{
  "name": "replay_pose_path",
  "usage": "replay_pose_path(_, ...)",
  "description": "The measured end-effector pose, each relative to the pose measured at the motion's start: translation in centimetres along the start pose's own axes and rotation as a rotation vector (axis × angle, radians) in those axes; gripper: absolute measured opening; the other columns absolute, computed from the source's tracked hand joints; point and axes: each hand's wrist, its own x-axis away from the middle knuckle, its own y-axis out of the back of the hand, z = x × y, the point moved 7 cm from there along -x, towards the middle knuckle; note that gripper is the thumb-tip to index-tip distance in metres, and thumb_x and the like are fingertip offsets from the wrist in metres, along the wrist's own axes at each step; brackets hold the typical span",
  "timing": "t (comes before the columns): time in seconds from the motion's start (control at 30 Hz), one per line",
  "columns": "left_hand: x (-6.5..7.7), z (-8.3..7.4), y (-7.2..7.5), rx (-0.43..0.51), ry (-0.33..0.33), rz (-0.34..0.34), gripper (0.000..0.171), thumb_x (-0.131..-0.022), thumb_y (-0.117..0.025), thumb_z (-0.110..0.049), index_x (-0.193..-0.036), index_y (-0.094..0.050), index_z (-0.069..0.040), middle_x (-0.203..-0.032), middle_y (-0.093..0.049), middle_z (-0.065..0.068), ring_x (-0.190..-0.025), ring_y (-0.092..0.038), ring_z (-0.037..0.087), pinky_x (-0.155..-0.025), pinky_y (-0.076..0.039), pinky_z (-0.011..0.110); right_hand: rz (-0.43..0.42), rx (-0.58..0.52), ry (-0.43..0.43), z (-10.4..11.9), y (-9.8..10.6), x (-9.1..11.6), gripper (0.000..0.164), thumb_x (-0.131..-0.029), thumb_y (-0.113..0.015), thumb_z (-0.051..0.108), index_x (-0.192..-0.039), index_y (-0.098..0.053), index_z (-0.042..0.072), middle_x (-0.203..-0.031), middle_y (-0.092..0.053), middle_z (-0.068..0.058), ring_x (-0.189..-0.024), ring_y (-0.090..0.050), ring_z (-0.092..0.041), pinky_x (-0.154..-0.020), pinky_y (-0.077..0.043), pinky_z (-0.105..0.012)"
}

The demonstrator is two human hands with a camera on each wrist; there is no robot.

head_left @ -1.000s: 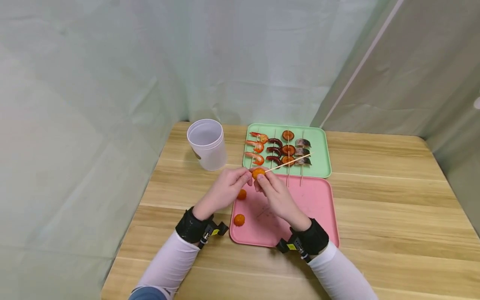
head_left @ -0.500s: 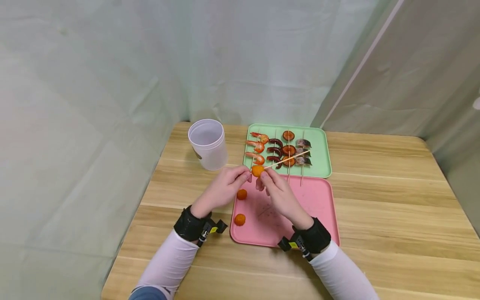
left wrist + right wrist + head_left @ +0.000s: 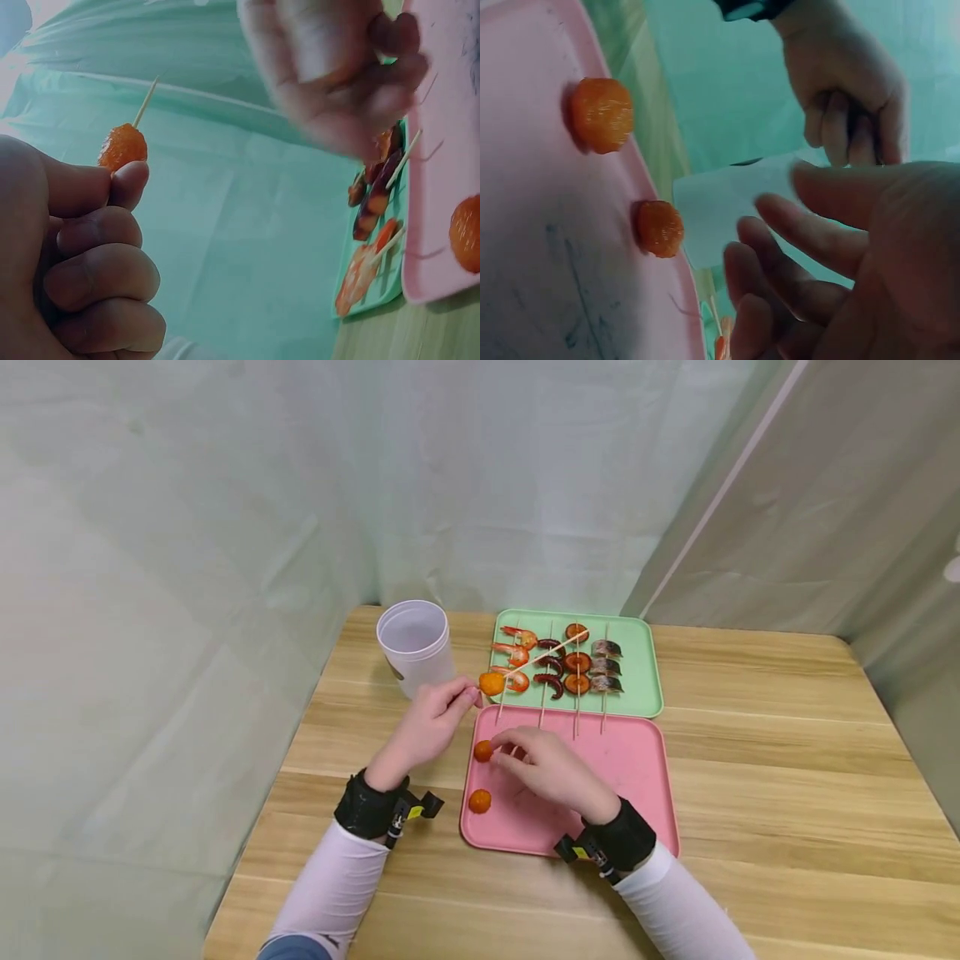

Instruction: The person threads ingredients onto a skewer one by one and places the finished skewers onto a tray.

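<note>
My left hand [image 3: 431, 722] pinches a bamboo skewer [image 3: 551, 652] close to its lower end, thumb against the forefinger. One bumpy orange food ball [image 3: 124, 147] is threaded on it right above the fingertips, and the bare tip points up and away to the right. Over the pink tray [image 3: 615, 777], my right hand [image 3: 551, 764] has its fingers loosely bent and parted, with nothing between them. In the head view its fingertips are right at a loose orange ball [image 3: 483, 751]. A second loose orange ball [image 3: 480, 802] lies nearer me by the tray's left rim.
Behind the pink tray, a green tray [image 3: 637, 677] bears skewers of shrimp [image 3: 517, 654], dark red tentacle pieces [image 3: 551, 667], round brown slices [image 3: 577, 662] and silvery fish pieces [image 3: 607, 667]. Some stick ends overhang the pink tray. A white bucket [image 3: 420, 660] stands back left.
The right hand has let go of the skewer and come down toward the loose ball. The left hand has moved left and slightly up with the skewer, which now points more steeply.
</note>
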Motion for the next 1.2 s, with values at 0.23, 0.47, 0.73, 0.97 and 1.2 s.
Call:
replay_pose_path(0.23,0.0,0.5,1.1,-0.083,0.017,-0.026,0.020,-0.111,-0.058,-0.008,-0.099,-0.072,-0.004,-0.078,-0.057,0.001,-0.072,-0.050,0.019,-0.068,-0.041,0.035,0.094,0.200,0.116,1.2,-2.0,0.4,0.020,-0.097,-0.083,0.025,-0.116,-0.081,0.019,-0.094,-0.068,0.009,-0.086,-0.061,-0.007,-0.078,-0.052,-0.029)
replay_pose_path(0.47,0.0,0.5,1.6,-0.100,0.013,-0.046,0.019,-0.111,-0.059,-0.009,-0.098,-0.073,-0.005,-0.076,-0.057,0.001,-0.070,-0.049,0.019,-0.067,-0.040,0.035,0.143,0.272,0.134,1.4,-3.5,0.6,0.025,-0.091,-0.088,0.039,-0.113,-0.082,0.027,-0.084,-0.061,0.010,-0.078,-0.053,-0.006,-0.068,-0.046,-0.025)
replay_pose_path(0.73,0.1,0.8,1.7,-0.079,0.028,-0.052,0.020,-0.111,-0.059,-0.009,-0.098,-0.073,-0.005,-0.079,-0.060,0.007,-0.072,-0.049,0.021,-0.068,-0.040,0.035,0.190,0.280,0.079,0.7,-4.9,0.7,0.028,-0.090,-0.090,0.035,-0.115,-0.082,0.025,-0.091,-0.066,0.015,-0.081,-0.057,-0.003,-0.075,-0.050,-0.025)
replay_pose_path(0.97,0.1,0.8,1.8,-0.077,0.037,-0.050,0.020,-0.111,-0.059,-0.010,-0.098,-0.073,-0.006,-0.079,-0.060,0.007,-0.072,-0.049,0.021,-0.068,-0.040,0.035,0.208,0.312,0.060,0.4,-5.4,0.6,0.030,-0.091,-0.089,0.036,-0.118,-0.081,0.024,-0.093,-0.069,0.015,-0.081,-0.059,-0.003,-0.078,-0.052,-0.027)
replay_pose_path(1.2,0.1,0.8,1.9,-0.072,0.041,-0.047,0.020,-0.111,-0.059,-0.010,-0.098,-0.073,-0.006,-0.079,-0.061,0.010,-0.072,-0.049,0.021,-0.067,-0.040,0.035,0.222,0.302,0.040,0.5,-5.4,0.5,0.033,-0.089,-0.090,0.039,-0.114,-0.079,0.021,-0.086,-0.067,0.014,-0.076,-0.057,-0.006,-0.075,-0.051,-0.027)
